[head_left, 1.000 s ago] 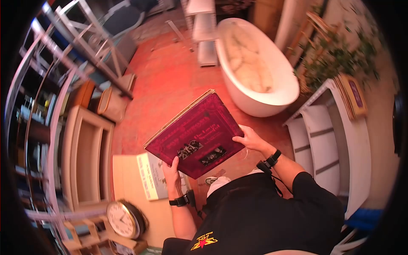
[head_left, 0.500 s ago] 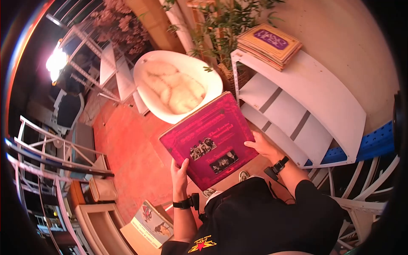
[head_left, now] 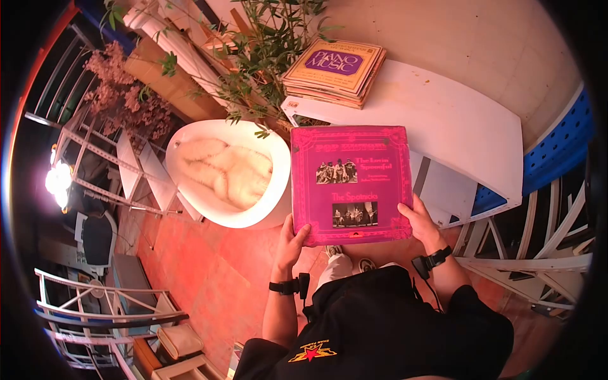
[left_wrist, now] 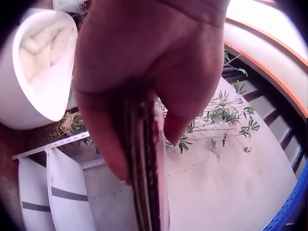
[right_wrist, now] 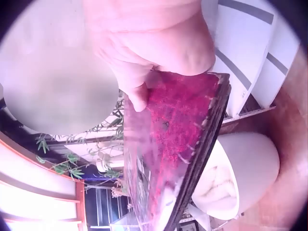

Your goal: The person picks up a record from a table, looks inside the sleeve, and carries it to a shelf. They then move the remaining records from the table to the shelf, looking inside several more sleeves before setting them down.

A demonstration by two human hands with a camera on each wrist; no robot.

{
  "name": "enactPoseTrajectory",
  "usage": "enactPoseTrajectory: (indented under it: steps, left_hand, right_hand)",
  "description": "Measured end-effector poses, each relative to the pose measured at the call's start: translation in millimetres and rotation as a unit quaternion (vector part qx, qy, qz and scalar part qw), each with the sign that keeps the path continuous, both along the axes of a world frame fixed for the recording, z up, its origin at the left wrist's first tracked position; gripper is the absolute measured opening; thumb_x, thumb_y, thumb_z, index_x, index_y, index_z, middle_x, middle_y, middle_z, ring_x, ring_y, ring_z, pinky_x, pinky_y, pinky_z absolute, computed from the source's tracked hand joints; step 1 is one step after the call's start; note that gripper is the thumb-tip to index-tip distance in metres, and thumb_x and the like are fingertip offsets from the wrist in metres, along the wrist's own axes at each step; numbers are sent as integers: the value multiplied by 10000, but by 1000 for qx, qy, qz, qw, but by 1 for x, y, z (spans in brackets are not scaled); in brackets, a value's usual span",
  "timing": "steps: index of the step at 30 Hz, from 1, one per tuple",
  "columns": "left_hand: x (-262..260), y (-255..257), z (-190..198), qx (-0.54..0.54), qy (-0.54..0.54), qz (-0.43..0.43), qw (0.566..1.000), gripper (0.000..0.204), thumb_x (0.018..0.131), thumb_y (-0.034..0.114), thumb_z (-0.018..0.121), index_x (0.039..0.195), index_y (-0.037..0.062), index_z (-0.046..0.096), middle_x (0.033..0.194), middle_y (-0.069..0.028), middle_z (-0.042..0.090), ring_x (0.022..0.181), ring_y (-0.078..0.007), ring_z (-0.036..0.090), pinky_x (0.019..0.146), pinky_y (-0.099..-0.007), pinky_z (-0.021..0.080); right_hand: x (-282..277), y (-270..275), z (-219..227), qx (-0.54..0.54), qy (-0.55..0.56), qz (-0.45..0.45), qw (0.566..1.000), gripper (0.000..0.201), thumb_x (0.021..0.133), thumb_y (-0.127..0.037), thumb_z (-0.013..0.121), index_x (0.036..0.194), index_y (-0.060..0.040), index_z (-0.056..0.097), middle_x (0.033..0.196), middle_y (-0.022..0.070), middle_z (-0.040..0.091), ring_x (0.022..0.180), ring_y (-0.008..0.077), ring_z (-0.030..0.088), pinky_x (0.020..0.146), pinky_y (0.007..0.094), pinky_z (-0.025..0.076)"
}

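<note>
A stack of record albums (head_left: 370, 149) is held up in front of the body, its magenta top cover with two black-and-white group photos facing up. My left hand (head_left: 292, 242) grips its lower left corner, thumb on the cover. At the lower right edge my right hand (head_left: 418, 220) holds it the same way. Several layered sleeve edges (left_wrist: 144, 178) show between thumb and fingers in the left wrist view. In the right wrist view, the thumb (right_wrist: 139, 98) presses on the magenta cover (right_wrist: 173, 120); the fingers beneath are hidden.
Beyond the albums stands a white shelf unit (head_left: 456, 107), with another album stack (head_left: 335, 66) topped by a "Piano Music" cover. A white bathtub (head_left: 278, 171) holding pale fur is at left, near leafy plants (head_left: 259, 69). White metal frames (head_left: 95, 288) stand at the lower left.
The view has swung right, from the floor and bathtub to the white shelf unit. The albums have turned from slanted to nearly square-on, still held in both hands.
</note>
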State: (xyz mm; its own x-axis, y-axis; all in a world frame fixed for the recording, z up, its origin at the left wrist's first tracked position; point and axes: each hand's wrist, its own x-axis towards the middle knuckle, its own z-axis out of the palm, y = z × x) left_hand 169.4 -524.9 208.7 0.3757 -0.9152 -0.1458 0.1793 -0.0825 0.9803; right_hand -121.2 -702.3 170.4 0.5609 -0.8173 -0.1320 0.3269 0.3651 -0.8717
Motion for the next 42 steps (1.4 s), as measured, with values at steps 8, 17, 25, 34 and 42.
enactPoseTrajectory:
  steps: [8, 17, 25, 34, 42]
  left_hand:
    - [39, -70, 8, -66, 85, -41, 993, 362, 921, 36, 541, 1262, -32, 442, 1170, -98, 572, 1050, -139, 551, 908, -282, 456]
    - [122, -159, 22, -105, 241, -85, 961, 359, 961, 110, 475, 1290, -34, 449, 1187, -103, 578, 1074, -174, 558, 933, -297, 448]
    - [156, -210, 54, -113, 183, -89, 973, 370, 957, 148, 464, 1295, 2, 433, 1128, -86, 604, 934, -145, 629, 678, -252, 553]
    - [161, -223, 66, -158, 182, -105, 965, 395, 925, 91, 479, 1302, -13, 427, 1134, -82, 591, 977, -140, 595, 829, -268, 496]
    - [162, -255, 74, -165, 174, -122, 963, 411, 922, 58, 468, 1323, -14, 415, 1154, -89, 587, 992, -141, 593, 830, -261, 496]
  right_hand:
    - [21, -22, 25, -33, 20, -86, 996, 449, 957, -101, 495, 1380, -17, 369, 1307, 76, 499, 1181, 158, 483, 1010, 314, 383]
    - [97, -65, 55, -4, -37, -164, 986, 384, 964, -110, 466, 1333, -8, 430, 1238, 85, 548, 1101, 172, 551, 929, 319, 461]
    - [141, -86, 85, 7, -49, -244, 969, 354, 962, -111, 471, 1299, -5, 456, 1182, 91, 574, 1044, 170, 583, 884, 317, 490]
    - [142, -77, 93, -38, -48, -278, 959, 390, 966, -113, 465, 1337, -4, 421, 1227, 97, 551, 1086, 175, 561, 921, 316, 462]
    - [149, -83, 98, -54, -43, -331, 941, 403, 966, -119, 465, 1349, -6, 409, 1258, 98, 529, 1121, 186, 542, 936, 329, 455]
